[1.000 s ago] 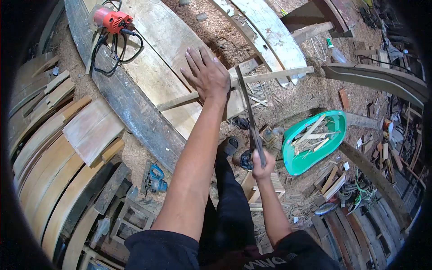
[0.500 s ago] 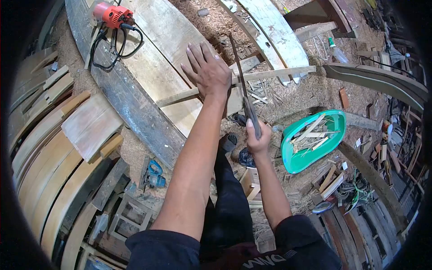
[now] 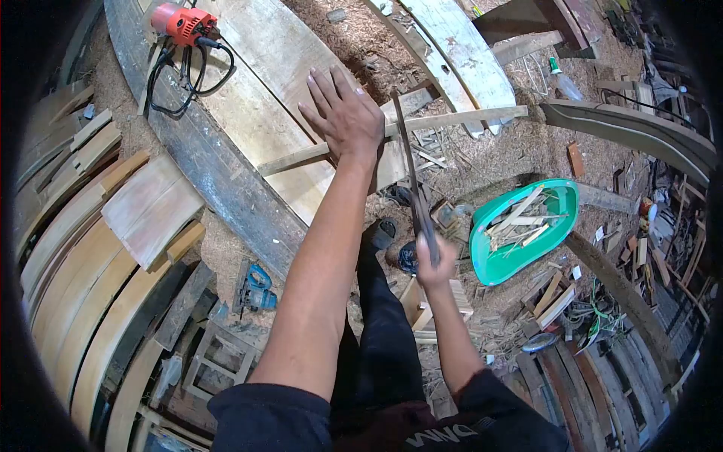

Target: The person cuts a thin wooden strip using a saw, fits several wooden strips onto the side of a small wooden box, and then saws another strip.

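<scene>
My left hand (image 3: 345,117) lies flat, fingers spread, pressing a long thin wooden strip (image 3: 459,117) onto a broad curved plank (image 3: 256,113). My right hand (image 3: 433,265) grips the handle of a hand saw (image 3: 410,173), its narrow dark blade crossing the strip just right of my left hand. The strip sticks out to the right past the plank's edge. My right hand is blurred.
A red power router (image 3: 181,24) with a black cord lies at the plank's far end. A green tub (image 3: 527,233) of wood offcuts sits to the right. A blue power tool (image 3: 256,286) lies on the sawdust floor. Curved boards (image 3: 83,256) are stacked at left.
My right hand pushed the saw forward through the strip, then drew it back toward me. My left hand stayed pressed on the strip.
</scene>
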Demonstrator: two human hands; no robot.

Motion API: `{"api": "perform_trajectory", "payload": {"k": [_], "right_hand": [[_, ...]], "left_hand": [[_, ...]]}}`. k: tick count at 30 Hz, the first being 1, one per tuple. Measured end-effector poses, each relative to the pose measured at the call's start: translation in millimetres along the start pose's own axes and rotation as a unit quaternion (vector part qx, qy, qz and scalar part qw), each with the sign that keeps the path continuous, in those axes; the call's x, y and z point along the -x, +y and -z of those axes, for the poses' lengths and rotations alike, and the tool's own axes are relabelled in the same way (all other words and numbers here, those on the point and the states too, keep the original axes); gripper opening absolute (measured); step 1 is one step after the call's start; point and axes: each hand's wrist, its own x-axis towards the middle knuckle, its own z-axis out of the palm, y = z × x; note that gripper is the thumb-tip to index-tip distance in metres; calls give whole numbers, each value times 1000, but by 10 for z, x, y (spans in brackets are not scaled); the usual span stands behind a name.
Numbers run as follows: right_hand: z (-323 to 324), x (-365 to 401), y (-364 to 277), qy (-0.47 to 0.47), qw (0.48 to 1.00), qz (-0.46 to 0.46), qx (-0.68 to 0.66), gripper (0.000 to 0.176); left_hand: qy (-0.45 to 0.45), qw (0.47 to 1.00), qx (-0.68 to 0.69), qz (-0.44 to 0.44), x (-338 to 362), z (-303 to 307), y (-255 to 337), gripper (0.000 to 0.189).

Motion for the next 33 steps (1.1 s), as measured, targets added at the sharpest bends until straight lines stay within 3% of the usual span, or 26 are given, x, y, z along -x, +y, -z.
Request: {"api": "perform_trajectory", "payload": {"k": [1,4,5,7,10,11,13,16,19,20,21,25,26,29,31,33], "right_hand": [[40,124,51,14,999,36,-8,27],[-9,-22,101,-1,996,-71,-49,27],[-87,-236,186,-1,999,-42,-30,27],[-228,-609,-114,-19,996,-91,-4,25],[-63,-184,-17,-17,1000,-21,11,21],[-40,83,15,24,1000,-3,-7,20],[-56,63,-77,24,998,-28,-51,21],[-295,-656,-50,-12,997,-77,1,23],[-132,-397,-11,-12,1000,-6,10,26],[-15,-92,-76,-14,999,-45,20,25],[56,172,-3,3,1000,1,-1,24],[-67,-74,-45,-4,995,-97,-36,25],[-166,-356,8,-14,999,-33,9,26],[-189,-517,-61,-18,998,-43,33,25],[15,33,-55,-20,998,-51,25,22],[98,308,-82,12,1000,8,23,18]], "left_hand": [[5,1000,4,0,-39,-8,14,67],[-1,1000,3,1,49,-2,-9,67],[-1,1000,2,3,28,-5,3,68],[7,1000,-5,4,15,-3,8,66],[8,1000,-11,5,36,-8,5,65],[1,1000,-8,6,43,-11,1,66],[8,1000,-11,4,1,-22,0,67],[24,1000,-18,0,47,-4,-4,64],[19,1000,-6,5,11,3,10,63],[18,1000,-8,4,38,3,1,63],[24,1000,-7,3,-1,-2,2,63],[20,1000,-12,-5,33,-24,-5,66],[24,1000,-17,-5,-6,-20,13,65],[28,999,-22,-7,1,-19,-2,64],[19,999,-25,-8,5,22,3,65],[11,1000,-6,0,-35,-8,6,67]]}}
